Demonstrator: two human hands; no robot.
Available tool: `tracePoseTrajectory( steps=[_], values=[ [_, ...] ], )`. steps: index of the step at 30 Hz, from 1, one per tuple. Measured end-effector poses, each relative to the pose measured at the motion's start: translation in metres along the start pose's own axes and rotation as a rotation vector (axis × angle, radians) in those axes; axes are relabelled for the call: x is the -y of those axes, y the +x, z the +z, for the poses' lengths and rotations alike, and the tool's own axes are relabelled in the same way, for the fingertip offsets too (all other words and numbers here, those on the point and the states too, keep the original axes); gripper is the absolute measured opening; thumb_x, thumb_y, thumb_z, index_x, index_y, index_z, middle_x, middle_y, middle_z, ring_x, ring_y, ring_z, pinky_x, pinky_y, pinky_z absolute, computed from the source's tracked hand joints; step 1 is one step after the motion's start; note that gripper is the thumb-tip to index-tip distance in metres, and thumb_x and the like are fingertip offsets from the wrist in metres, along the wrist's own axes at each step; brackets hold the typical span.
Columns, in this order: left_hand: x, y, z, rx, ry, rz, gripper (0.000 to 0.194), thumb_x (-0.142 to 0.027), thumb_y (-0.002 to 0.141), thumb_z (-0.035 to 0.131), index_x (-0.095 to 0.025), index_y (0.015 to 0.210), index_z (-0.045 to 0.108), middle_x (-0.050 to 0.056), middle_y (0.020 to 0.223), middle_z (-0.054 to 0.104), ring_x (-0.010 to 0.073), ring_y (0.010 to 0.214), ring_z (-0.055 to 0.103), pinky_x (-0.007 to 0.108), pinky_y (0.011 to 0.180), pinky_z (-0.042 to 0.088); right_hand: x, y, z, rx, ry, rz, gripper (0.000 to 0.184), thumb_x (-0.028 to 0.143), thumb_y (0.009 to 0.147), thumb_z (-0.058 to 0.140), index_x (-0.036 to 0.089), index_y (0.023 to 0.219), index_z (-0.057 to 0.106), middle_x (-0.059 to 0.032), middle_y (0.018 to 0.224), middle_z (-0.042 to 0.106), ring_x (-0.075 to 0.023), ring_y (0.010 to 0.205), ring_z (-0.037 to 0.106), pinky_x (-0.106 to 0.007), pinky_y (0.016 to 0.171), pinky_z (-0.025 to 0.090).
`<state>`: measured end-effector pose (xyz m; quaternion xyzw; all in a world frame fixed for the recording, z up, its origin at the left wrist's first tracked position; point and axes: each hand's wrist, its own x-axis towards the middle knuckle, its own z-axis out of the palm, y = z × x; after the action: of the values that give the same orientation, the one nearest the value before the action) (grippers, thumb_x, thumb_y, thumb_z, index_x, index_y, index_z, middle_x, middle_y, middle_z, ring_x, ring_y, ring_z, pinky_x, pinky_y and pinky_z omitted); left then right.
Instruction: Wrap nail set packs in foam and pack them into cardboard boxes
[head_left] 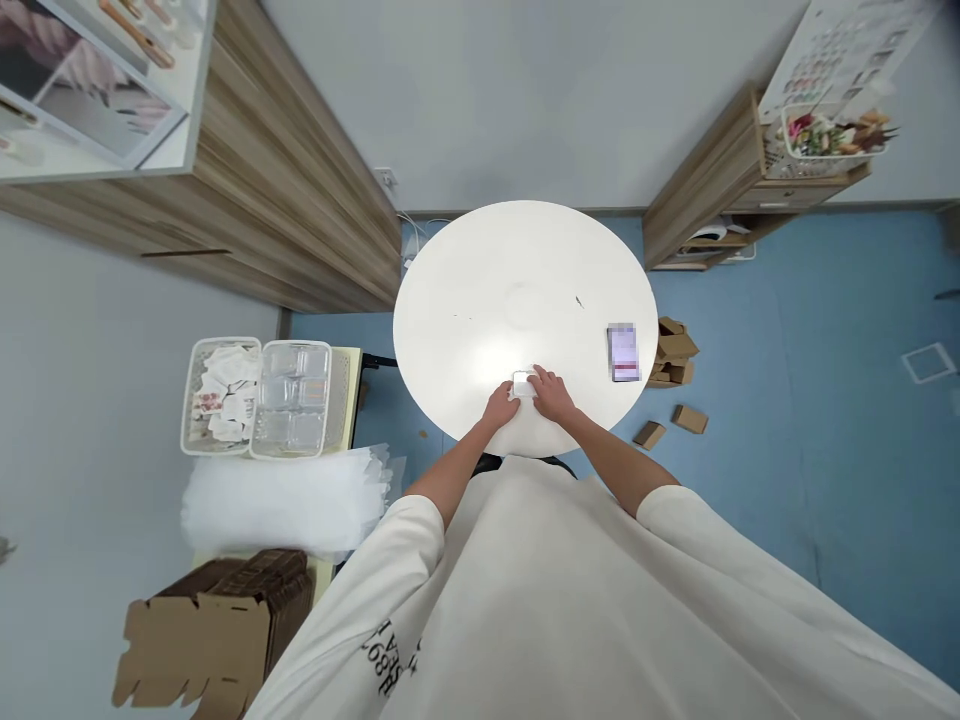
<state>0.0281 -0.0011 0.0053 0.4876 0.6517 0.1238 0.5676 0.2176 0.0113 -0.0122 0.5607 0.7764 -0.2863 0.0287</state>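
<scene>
Case (pixel 523 384), small, pale and perhaps clear plastic, lies between the person's hands at the near edge of the table (pixel 517 260). The left hand (pixel 501 405) touches its left side, fingers partly curled; the right hand (pixel 552 395) has its fingers bent at its right side. How firmly either hand is closed on it cannot be told. A phone (pixel 624 353), its screen lit, lies on the table to the right. Cartons (pixel 675 355) sit on the floor beyond the table's right edge.

White rectangular object (pixel 523 384) on tabletop (pixel 517 260)
</scene>
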Motion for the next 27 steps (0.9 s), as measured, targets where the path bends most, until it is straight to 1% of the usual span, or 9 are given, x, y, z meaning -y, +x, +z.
tracePoseTrajectory(
  steps=[2,5,8,11,14,17,23,25,27],
  values=[
    [0.003,0.002,-0.003,-0.008,-0.007,-0.001,0.051,-0.016,0.086,0.060,-0.019,0.137,0.052,0.013,0.144,0.057,0.0287,0.128,0.057,0.040,0.105,0.046,0.001,-0.010,0.001,-0.047,0.064,0.105,0.050,0.018,0.088,0.052,0.019,0.138,0.049,-0.0148,0.163,0.030,-0.0357,0.133,0.042,-0.049,0.105,0.039],
    [0.009,0.003,-0.006,-0.029,-0.021,-0.003,0.052,-0.015,0.086,0.060,-0.018,0.138,0.052,0.015,0.147,0.054,0.0288,0.129,0.056,0.040,0.106,0.045,0.001,-0.028,0.004,-0.091,0.211,0.254,0.045,0.022,0.093,0.048,0.019,0.137,0.049,-0.0149,0.149,0.047,-0.0310,0.128,0.050,-0.045,0.104,0.043],
    [0.012,0.003,-0.002,-0.018,-0.055,0.008,0.055,-0.015,0.084,0.062,-0.020,0.138,0.052,0.014,0.147,0.054,0.0293,0.130,0.055,0.041,0.107,0.044,0.005,-0.038,0.009,-0.085,0.340,0.326,0.041,0.023,0.094,0.045,0.021,0.134,0.051,-0.0108,0.135,0.060,-0.0267,0.120,0.056,-0.041,0.103,0.045],
    [0.011,0.002,0.003,0.024,-0.107,0.018,0.061,-0.014,0.083,0.064,-0.022,0.141,0.049,0.012,0.150,0.052,0.0301,0.133,0.052,0.042,0.107,0.044,0.014,-0.038,0.016,-0.079,0.409,0.353,0.045,0.022,0.092,0.049,0.022,0.137,0.050,-0.0087,0.134,0.061,-0.0258,0.121,0.057,-0.040,0.103,0.047],
    [0.009,-0.001,0.007,0.051,-0.158,0.010,0.065,-0.013,0.082,0.065,-0.023,0.143,0.046,0.013,0.152,0.049,0.0299,0.135,0.050,0.041,0.107,0.044,0.025,-0.034,0.020,-0.105,0.441,0.360,0.051,0.022,0.091,0.050,0.022,0.141,0.048,-0.0097,0.140,0.057,-0.0253,0.126,0.055,-0.039,0.106,0.046],
    [0.008,-0.004,0.007,0.000,-0.172,0.023,0.063,-0.012,0.082,0.066,-0.019,0.141,0.048,0.016,0.147,0.050,0.0286,0.132,0.053,0.039,0.106,0.045,0.034,-0.032,0.019,-0.143,0.438,0.368,0.049,0.022,0.091,0.051,0.021,0.140,0.050,-0.0115,0.140,0.055,-0.0247,0.125,0.056,-0.039,0.105,0.047],
    [0.005,-0.004,-0.004,-0.129,-0.126,0.072,0.045,-0.012,0.087,0.061,-0.017,0.131,0.057,0.016,0.134,0.056,0.0235,0.110,0.064,0.037,0.098,0.050,0.040,-0.027,-0.001,-0.172,0.412,0.344,0.037,0.029,0.098,0.047,0.022,0.133,0.059,-0.0097,0.122,0.061,-0.0209,0.109,0.062,-0.035,0.095,0.050],
    [0.001,-0.003,-0.008,-0.155,-0.104,0.060,0.038,-0.016,0.089,0.060,-0.018,0.128,0.060,0.015,0.132,0.059,0.0234,0.107,0.065,0.037,0.097,0.050,0.041,-0.023,-0.010,-0.164,0.408,0.337,0.035,0.030,0.101,0.045,0.022,0.131,0.062,-0.0096,0.120,0.063,-0.0193,0.105,0.063,-0.032,0.094,0.050],
    [-0.002,0.000,-0.011,-0.173,-0.086,0.053,0.034,-0.019,0.092,0.060,-0.017,0.126,0.062,0.015,0.132,0.060,0.0238,0.108,0.065,0.037,0.098,0.049,0.041,-0.019,-0.017,-0.145,0.401,0.335,0.035,0.031,0.102,0.044,0.021,0.129,0.065,-0.0100,0.120,0.065,-0.0191,0.107,0.063,-0.030,0.094,0.048]
  ],
)
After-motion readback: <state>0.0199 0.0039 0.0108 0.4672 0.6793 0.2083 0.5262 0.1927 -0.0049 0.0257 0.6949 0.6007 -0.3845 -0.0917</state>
